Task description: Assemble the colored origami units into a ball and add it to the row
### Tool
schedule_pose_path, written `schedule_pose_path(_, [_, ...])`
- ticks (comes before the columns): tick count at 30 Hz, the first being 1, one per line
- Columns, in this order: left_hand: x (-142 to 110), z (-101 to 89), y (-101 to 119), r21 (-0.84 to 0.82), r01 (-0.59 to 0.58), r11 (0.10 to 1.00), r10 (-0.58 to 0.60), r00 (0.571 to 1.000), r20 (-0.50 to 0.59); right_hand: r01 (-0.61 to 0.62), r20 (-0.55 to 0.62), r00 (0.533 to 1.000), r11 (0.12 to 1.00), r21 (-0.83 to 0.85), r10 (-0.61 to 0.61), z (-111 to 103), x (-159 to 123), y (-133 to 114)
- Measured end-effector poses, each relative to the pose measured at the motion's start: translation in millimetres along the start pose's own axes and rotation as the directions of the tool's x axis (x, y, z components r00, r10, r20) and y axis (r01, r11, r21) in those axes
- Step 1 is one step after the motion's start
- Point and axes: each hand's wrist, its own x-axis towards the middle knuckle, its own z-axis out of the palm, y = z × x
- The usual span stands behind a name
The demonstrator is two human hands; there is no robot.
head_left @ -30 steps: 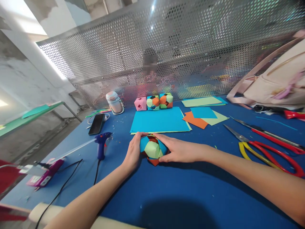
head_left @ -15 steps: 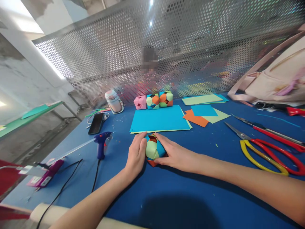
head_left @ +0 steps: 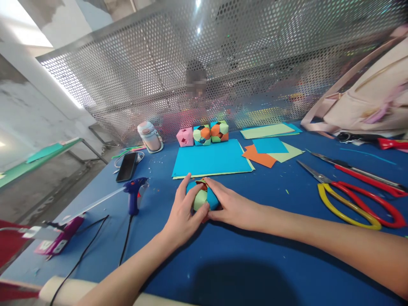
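Observation:
A folded paper ball (head_left: 202,196) of green, blue and orange panels rests on the blue table (head_left: 242,259). My left hand (head_left: 183,214) cups its left side, thumb curled round the front and fingers over the top. My right hand (head_left: 231,206) presses against its right side, fingers wrapped on it. Both hands squeeze it between them.
Behind lie a cyan sheet (head_left: 212,158), loose paper squares (head_left: 269,151) and three finished paper cubes (head_left: 204,134). Scissors (head_left: 353,197) lie at right, a blue glue gun (head_left: 135,193), phone (head_left: 126,166) and bottle (head_left: 149,137) at left. A beige bag (head_left: 372,102) and perforated metal screen stand behind.
Both hands have closed in tighter on the paper ball; my left thumb has come round its front, and less of the orange underside shows.

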Motion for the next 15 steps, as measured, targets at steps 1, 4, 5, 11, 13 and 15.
schedule_pose_path(1, [0.3,-0.2,-0.6,0.018,-0.011,1.000,0.011,1.000,0.004,0.003,-0.009,1.000,1.000,0.004,-0.003,0.6,0.0,0.2])
schedule_pose_path(4, [0.9,-1.1,-1.7,0.083,-0.050,0.995,0.049,0.999,0.024,-0.004,-0.022,1.000,1.000,-0.007,0.004,2.6,0.0,0.6])
schedule_pose_path(5, [1.0,-1.5,-1.7,0.099,-0.056,0.994,0.053,0.998,0.029,-0.010,-0.023,1.000,1.000,-0.016,0.010,3.1,-0.1,0.5])
schedule_pose_path(11, [1.2,-2.5,-2.8,0.108,-0.066,0.992,0.063,0.998,0.031,-0.024,-0.011,1.000,0.999,-0.049,0.024,2.8,-0.3,-2.7])
schedule_pose_path(13, [1.1,-1.7,-4.2,0.110,-0.079,0.991,0.075,0.997,0.034,-0.013,-0.006,1.000,0.999,-0.051,0.013,2.5,-0.5,-3.3])
schedule_pose_path(15, [0.9,-0.7,-5.7,0.117,-0.098,0.988,0.094,0.995,0.040,-0.012,0.000,1.000,0.998,-0.054,0.012,2.6,-0.8,-3.1])
